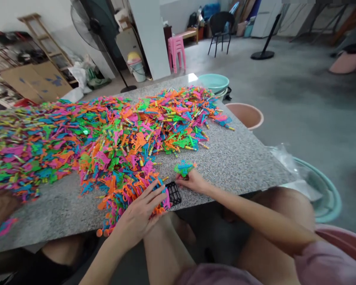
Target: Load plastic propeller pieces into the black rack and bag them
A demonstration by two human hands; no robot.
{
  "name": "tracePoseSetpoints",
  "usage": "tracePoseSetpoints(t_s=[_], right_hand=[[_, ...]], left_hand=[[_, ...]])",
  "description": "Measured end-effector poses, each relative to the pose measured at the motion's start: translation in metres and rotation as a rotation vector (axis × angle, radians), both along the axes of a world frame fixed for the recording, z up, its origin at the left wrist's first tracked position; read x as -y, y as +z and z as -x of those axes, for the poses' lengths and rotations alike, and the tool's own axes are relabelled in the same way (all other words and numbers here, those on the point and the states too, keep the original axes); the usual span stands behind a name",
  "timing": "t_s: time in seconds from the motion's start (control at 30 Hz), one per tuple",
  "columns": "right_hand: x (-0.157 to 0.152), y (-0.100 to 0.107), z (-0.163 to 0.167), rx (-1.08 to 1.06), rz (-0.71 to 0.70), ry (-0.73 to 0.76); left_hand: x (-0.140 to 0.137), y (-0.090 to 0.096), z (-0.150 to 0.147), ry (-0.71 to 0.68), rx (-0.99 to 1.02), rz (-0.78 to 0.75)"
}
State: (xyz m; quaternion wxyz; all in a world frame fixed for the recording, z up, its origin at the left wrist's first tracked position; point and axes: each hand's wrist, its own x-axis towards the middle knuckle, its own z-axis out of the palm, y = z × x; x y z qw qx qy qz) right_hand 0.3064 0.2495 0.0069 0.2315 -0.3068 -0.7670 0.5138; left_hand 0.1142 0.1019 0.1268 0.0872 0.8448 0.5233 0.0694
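Note:
My left hand (136, 211) curves over the end of a packed row of bright plastic pieces (127, 194) at the table's near edge. Its fingers reach across the top and the thumb sits lower on the near side, holding the row. Just right of this row lies a small black plastic grid tray (173, 194). Beyond the tray, my right hand (195, 182) pinches a few flat plastic pieces (184, 168), green, blue and orange; their exact shape is too small to tell. Part of the right fingertips is hidden by the hand.
A large heap of similar coloured pieces (112, 134) covers much of the speckled stone table (234, 158). At left, another person's hand (1, 208) is near the heap. Basins stand along the right side, one turquoise (215, 82), one pinkish-brown (246, 114). A fan (95, 25) stands behind.

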Motion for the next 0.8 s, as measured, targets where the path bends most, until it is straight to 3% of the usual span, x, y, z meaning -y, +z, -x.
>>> tracePoseSetpoints(t_s=[0.07,0.2,0.33,0.43,0.63,0.8], right_hand=[[0.006,0.004,0.011,-0.057,0.088,-0.064],[-0.003,0.012,0.017,-0.1,0.112,-0.191],[-0.004,0.011,0.023,-0.094,0.11,-0.073],[0.004,0.009,0.034,-0.074,0.015,-0.006],[0.009,0.015,0.05,0.091,-0.311,0.136],[0.004,0.019,0.064,0.093,-0.332,0.156]], left_hand=[[0.001,0.001,0.001,0.003,-0.012,0.002],[0.001,0.002,0.0,0.009,-0.042,0.016],[0.001,0.002,0.0,0.009,-0.065,0.022],[0.0,0.003,-0.001,0.004,-0.064,0.004],[0.0,0.006,-0.004,-0.032,-0.079,-0.059],[-0.001,0.007,-0.003,-0.055,-0.146,-0.134]])
